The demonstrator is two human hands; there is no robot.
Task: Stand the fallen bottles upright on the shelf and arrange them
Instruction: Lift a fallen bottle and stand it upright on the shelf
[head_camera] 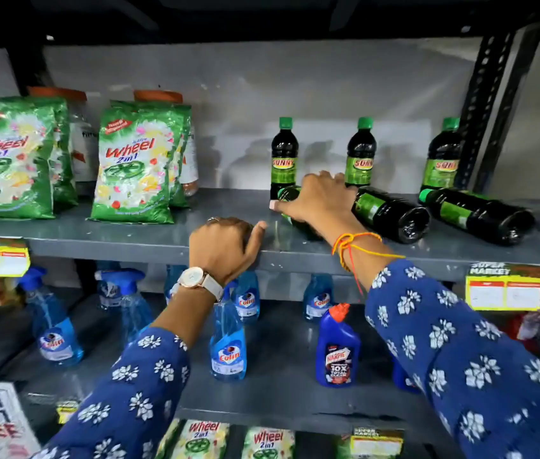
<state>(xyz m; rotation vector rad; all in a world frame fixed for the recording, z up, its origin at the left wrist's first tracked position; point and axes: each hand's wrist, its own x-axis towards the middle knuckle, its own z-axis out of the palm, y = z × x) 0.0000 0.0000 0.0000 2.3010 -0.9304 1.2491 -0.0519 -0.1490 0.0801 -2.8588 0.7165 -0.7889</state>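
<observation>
Head view looks at a grey metal shelf (129, 233) stocked on its right half with dark plastic bottles with green caps and green labels; three of them stand upright along the back, the left upright bottle (283, 154), the middle upright bottle (360, 154) and the right upright bottle (442, 154), well spaced from one another; in front of them two more lie on their sides, the near fallen bottle (391, 212) and the far-right fallen bottle (477, 215), caps pointing left, lying just beside each other. The right hand (315, 200) lies curled over the neck end of the near fallen bottle, fingers wrapped on it, though how firmly it grips I cannot tell; a green cap shows just past the fingertips and may belong to a third fallen bottle, which the hand hides. The left hand (225, 243) rests loosely closed on the shelf's front edge, holding nothing, seemingly for support. Green detergent pouches (136, 167) stand on the left, well apart. By my judgement the task is roughly half done: at least two bottles remain to be stood up, then lined up with the back row.
</observation>
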